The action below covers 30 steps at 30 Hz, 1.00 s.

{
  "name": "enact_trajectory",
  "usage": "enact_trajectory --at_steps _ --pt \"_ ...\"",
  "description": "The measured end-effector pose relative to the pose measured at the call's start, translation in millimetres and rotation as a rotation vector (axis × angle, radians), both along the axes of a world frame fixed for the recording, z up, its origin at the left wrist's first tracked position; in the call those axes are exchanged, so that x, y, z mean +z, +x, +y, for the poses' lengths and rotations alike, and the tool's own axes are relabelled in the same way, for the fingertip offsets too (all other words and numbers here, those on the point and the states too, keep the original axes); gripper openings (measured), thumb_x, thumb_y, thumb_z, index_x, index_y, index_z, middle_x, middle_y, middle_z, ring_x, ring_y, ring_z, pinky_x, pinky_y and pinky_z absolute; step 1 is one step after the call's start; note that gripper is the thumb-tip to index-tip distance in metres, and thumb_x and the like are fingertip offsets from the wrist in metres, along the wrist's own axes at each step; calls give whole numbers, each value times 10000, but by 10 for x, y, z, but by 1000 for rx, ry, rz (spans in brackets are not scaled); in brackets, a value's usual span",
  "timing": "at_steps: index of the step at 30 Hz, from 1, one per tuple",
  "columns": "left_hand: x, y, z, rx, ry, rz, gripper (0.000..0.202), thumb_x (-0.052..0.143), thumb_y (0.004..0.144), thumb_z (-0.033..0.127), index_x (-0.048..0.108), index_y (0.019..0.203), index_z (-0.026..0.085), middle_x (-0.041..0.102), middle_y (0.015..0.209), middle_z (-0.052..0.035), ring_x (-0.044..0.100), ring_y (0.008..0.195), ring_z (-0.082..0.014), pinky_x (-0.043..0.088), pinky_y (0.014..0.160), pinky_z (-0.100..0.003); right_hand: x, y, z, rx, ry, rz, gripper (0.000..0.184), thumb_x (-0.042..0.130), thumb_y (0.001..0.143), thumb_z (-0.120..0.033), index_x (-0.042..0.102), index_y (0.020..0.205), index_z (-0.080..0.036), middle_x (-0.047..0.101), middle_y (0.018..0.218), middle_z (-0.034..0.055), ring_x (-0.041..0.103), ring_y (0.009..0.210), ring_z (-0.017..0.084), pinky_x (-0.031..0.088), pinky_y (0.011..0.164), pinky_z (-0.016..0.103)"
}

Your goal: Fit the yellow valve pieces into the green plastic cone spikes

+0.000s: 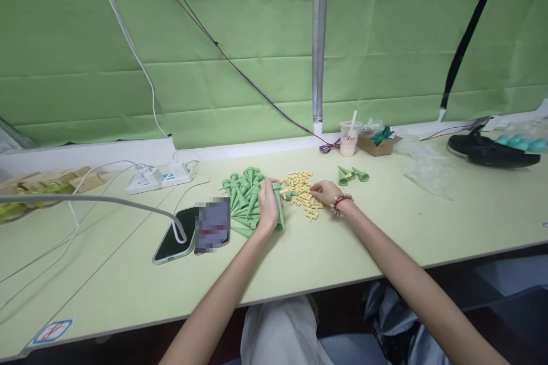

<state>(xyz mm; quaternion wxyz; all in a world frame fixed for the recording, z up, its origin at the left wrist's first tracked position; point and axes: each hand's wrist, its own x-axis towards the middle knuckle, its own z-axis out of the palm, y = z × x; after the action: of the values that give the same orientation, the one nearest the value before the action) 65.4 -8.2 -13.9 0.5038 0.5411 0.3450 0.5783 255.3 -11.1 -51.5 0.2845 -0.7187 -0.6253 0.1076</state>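
Note:
My left hand (268, 205) is closed around a green plastic cone (279, 208), held with its wide end up and its tip pointing toward me. It rests beside a pile of several green cones (243, 191). My right hand (325, 191), with a bead bracelet on the wrist, lies on a scatter of small yellow plastic pieces (302, 189), fingers pinched among them. What the fingers hold is too small to make out. Three more green cones (353, 174) lie apart to the right.
Two phones (194, 232) lie left of the cones, one with a white cable. A power strip (160, 177), a drink cup (349, 138), a cardboard box (379, 142), clear plastic bags (428, 174) and a black object (492, 151) stand along the pale table (385, 234).

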Motion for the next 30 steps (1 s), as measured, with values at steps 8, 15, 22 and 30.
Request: enact_trajectory --at_steps 8,15,22,30 --pt "0 -20 -37 -15 23 95 364 296 847 469 509 780 181 367 379 60 361 308 -80 284 344 -177 54 -32 23 -52 159 83 260 583 681 -145 641 935 -144 672 812 54 633 691 127 493 663 224" --pt "36 14 -43 -94 -189 -28 325 335 810 460 485 789 172 375 344 64 322 260 -80 241 302 -175 207 -257 -86 0 440 435 149 607 644 -173 657 781 -142 672 861 78 633 714 154 519 610 258" --pt "-1 -6 33 -191 -325 -170 322 355 751 471 464 763 168 352 312 69 294 238 -82 206 282 -169 352 -570 -253 270 401 773 356 556 723 -432 659 912 -149 674 920 88 630 812 178 512 719 302" --pt "23 -19 16 -149 -252 -215 245 325 738 372 463 749 170 335 311 65 287 247 -84 208 282 -169 396 -619 -312 408 360 747 306 636 669 -407 674 856 -169 676 910 81 624 835 194 511 740 338"
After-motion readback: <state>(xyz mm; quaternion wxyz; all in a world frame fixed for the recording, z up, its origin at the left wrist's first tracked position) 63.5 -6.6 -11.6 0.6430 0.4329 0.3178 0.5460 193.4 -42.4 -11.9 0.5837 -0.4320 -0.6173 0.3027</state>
